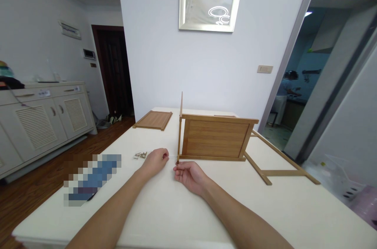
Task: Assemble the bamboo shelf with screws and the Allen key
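Wooden panel (216, 138): stands on its long edge on the bench (147, 217), against a narrow upright (179, 139), with the left hand (155, 161) in a closed grip on a thin rod (172, 157) reaching the upright's foot. Could tip or skew from a slanted push of the rod or too light a brace by the right hand (193, 176), at that foot with curled fingers, pinching or merely touching, impossible to tell. Might also scatter the small fittings (143, 155) by a stray left-wrist nudge.
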`<action>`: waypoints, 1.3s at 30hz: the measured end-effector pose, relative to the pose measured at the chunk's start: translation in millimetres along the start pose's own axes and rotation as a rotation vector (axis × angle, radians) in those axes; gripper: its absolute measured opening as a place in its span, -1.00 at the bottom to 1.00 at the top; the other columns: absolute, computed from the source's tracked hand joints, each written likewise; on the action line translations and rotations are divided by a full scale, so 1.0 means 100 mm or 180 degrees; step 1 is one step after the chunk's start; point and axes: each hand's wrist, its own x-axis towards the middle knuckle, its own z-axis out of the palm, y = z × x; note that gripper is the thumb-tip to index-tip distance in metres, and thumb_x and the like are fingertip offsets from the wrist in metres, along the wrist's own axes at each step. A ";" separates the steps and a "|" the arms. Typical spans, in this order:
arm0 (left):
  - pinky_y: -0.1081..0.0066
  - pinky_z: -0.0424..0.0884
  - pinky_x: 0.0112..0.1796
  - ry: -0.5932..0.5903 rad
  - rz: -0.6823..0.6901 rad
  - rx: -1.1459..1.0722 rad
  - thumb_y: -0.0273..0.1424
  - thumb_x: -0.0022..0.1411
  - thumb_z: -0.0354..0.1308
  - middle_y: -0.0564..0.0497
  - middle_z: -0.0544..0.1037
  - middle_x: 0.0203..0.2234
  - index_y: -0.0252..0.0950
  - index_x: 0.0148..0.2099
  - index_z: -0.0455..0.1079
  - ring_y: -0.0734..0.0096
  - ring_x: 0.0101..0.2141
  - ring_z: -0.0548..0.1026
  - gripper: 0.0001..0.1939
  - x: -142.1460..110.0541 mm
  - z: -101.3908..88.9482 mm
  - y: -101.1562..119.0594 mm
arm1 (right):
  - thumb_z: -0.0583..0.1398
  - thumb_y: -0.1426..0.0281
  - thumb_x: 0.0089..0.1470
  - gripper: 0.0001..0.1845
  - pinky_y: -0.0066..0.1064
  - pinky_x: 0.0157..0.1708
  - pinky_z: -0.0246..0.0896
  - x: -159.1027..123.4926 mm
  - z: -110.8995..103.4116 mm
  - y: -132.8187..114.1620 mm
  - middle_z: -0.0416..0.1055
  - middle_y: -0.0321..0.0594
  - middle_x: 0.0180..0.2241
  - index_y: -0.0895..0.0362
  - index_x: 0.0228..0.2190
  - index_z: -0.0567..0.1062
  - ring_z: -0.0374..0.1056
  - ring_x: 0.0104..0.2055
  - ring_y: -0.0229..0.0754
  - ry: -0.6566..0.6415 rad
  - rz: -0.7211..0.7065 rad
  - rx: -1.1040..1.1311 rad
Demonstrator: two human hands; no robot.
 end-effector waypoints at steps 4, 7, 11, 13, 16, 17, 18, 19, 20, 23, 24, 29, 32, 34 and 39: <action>0.44 0.27 -0.27 0.0012 0.0020 -0.0262 -0.51 0.16 0.09 0.02 0.56 -0.39 -0.27 -0.29 0.47 0.40 -0.34 0.48 -0.86 0.02 0.03 -0.01 | 0.18 0.60 -0.10 -0.93 -0.47 -0.39 0.22 0.01 0.01 0.01 0.46 -0.14 -0.51 0.29 -0.45 0.43 0.33 -0.52 -0.33 0.0082 -0.0018 -0.0073; 0.44 0.28 -0.25 0.0002 -0.0098 -0.0226 -0.51 0.14 0.10 -0.01 0.58 -0.37 -0.28 -0.33 0.47 0.38 -0.31 0.49 -0.88 0.02 0.03 0.01 | 0.18 0.57 -0.04 -0.98 -0.46 -0.40 0.24 0.01 0.01 0.03 0.46 -0.14 -0.51 0.28 -0.45 0.43 0.33 -0.52 -0.33 0.0148 -0.0071 -0.0143; 0.41 0.29 -0.26 -0.0044 -0.0255 0.0054 -0.49 0.16 0.07 -0.02 0.59 -0.35 -0.27 -0.33 0.47 0.34 -0.29 0.51 -0.86 0.01 -0.01 0.06 | 0.19 0.55 -0.01 -0.99 -0.46 -0.40 0.26 0.02 0.03 0.03 0.46 -0.14 -0.51 0.27 -0.44 0.42 0.33 -0.53 -0.33 0.0179 -0.0098 -0.0204; 0.40 0.29 -0.27 -0.0071 -0.0308 0.0210 -0.47 0.17 0.05 -0.02 0.60 -0.36 -0.26 -0.33 0.47 0.31 -0.29 0.52 -0.84 0.00 -0.02 0.09 | 0.19 0.56 -0.01 -0.98 -0.45 -0.40 0.26 0.01 0.04 0.04 0.46 -0.13 -0.50 0.26 -0.44 0.41 0.33 -0.52 -0.32 0.0176 -0.0111 -0.0228; 0.39 0.30 -0.29 -0.0087 -0.0402 0.0529 -0.45 0.20 0.02 -0.05 0.60 -0.36 -0.26 -0.31 0.47 0.27 -0.28 0.53 -0.82 -0.02 -0.03 0.14 | 0.20 0.56 -0.03 -0.96 -0.45 -0.40 0.27 0.00 0.04 0.04 0.46 -0.12 -0.49 0.27 -0.45 0.40 0.34 -0.52 -0.32 0.0160 -0.0147 -0.0264; 0.38 0.30 -0.30 -0.0083 -0.0427 0.0635 -0.46 0.20 0.02 -0.06 0.60 -0.36 -0.27 -0.31 0.47 0.26 -0.28 0.54 -0.82 -0.02 -0.03 0.16 | 0.21 0.57 -0.04 -0.95 -0.45 -0.39 0.27 -0.01 0.04 0.04 0.45 -0.12 -0.49 0.27 -0.45 0.40 0.34 -0.52 -0.32 0.0153 -0.0159 -0.0275; 0.38 0.30 -0.31 -0.0077 -0.0439 0.0720 -0.46 0.21 0.01 -0.08 0.60 -0.36 -0.27 -0.30 0.46 0.24 -0.29 0.54 -0.81 -0.02 -0.03 0.18 | 0.21 0.57 -0.05 -0.95 -0.45 -0.39 0.27 -0.01 0.04 0.03 0.45 -0.12 -0.50 0.27 -0.45 0.40 0.34 -0.52 -0.33 0.0146 -0.0167 -0.0286; 0.37 0.30 -0.32 -0.0069 -0.0443 0.0779 -0.47 0.21 0.00 -0.09 0.60 -0.35 -0.28 -0.30 0.46 0.24 -0.29 0.54 -0.81 -0.03 -0.03 0.19 | 0.21 0.58 -0.06 -0.94 -0.46 -0.39 0.27 -0.01 0.05 0.03 0.45 -0.12 -0.50 0.28 -0.46 0.40 0.34 -0.52 -0.33 0.0141 -0.0172 -0.0295; 0.37 0.30 -0.32 -0.0066 -0.0426 0.0808 -0.47 0.21 -0.01 -0.10 0.60 -0.35 -0.29 -0.29 0.46 0.23 -0.29 0.54 -0.80 -0.03 -0.03 0.20 | 0.21 0.59 -0.07 -0.94 -0.46 -0.39 0.27 -0.01 0.05 0.03 0.45 -0.12 -0.50 0.28 -0.46 0.40 0.34 -0.52 -0.33 0.0141 -0.0174 -0.0305; 0.37 0.31 -0.28 -0.0064 -0.0309 0.0705 -0.45 0.23 -0.02 -0.08 0.60 -0.33 -0.27 -0.28 0.48 0.25 -0.26 0.53 -0.78 -0.04 -0.04 0.18 | 0.19 0.60 -0.08 -0.95 -0.45 -0.41 0.27 -0.01 0.05 0.04 0.45 -0.12 -0.50 0.28 -0.47 0.40 0.33 -0.53 -0.33 0.0165 -0.0184 -0.0336; 0.37 0.31 -0.26 -0.0067 -0.0253 0.0629 -0.43 0.24 -0.02 -0.07 0.60 -0.32 -0.25 -0.27 0.48 0.26 -0.24 0.53 -0.77 -0.04 -0.04 0.17 | 0.18 0.61 -0.08 -0.96 -0.45 -0.41 0.27 -0.01 0.06 0.04 0.45 -0.12 -0.50 0.28 -0.47 0.40 0.33 -0.53 -0.33 0.0185 -0.0202 -0.0351; 0.37 0.30 -0.25 -0.0081 -0.0103 0.0490 -0.35 0.26 -0.02 -0.08 0.60 -0.30 -0.24 -0.27 0.52 0.26 -0.24 0.52 -0.73 -0.05 -0.04 0.13 | 0.18 0.62 -0.10 -0.94 -0.45 -0.44 0.29 0.01 0.07 0.10 0.45 -0.13 -0.52 0.27 -0.48 0.40 0.34 -0.54 -0.32 0.0357 -0.0376 -0.0448; 0.38 0.29 -0.26 -0.0091 -0.0096 0.0557 -0.37 0.25 -0.02 -0.08 0.59 -0.31 -0.25 -0.29 0.52 0.27 -0.26 0.52 -0.74 -0.04 -0.02 0.13 | 0.17 0.62 -0.11 -0.92 -0.43 -0.44 0.31 0.01 0.08 0.13 0.45 -0.14 -0.52 0.26 -0.48 0.39 0.36 -0.55 -0.31 0.0451 -0.0434 -0.0474; 0.38 0.30 -0.26 -0.0090 -0.0089 0.0567 -0.38 0.24 -0.01 -0.08 0.59 -0.31 -0.25 -0.29 0.52 0.27 -0.26 0.52 -0.74 -0.04 -0.01 0.14 | 0.17 0.62 -0.12 -0.92 -0.42 -0.45 0.33 0.01 0.09 0.13 0.46 -0.12 -0.52 0.26 -0.47 0.39 0.37 -0.55 -0.30 0.0489 -0.0443 -0.0485; 0.38 0.30 -0.25 -0.0092 -0.0058 0.0528 -0.39 0.25 -0.02 -0.08 0.58 -0.31 -0.25 -0.30 0.53 0.28 -0.26 0.51 -0.73 -0.04 -0.02 0.15 | 0.18 0.63 -0.14 -0.88 -0.38 -0.41 0.38 0.00 0.11 0.11 0.48 -0.08 -0.48 0.27 -0.45 0.38 0.42 -0.52 -0.26 0.0542 -0.0452 -0.0483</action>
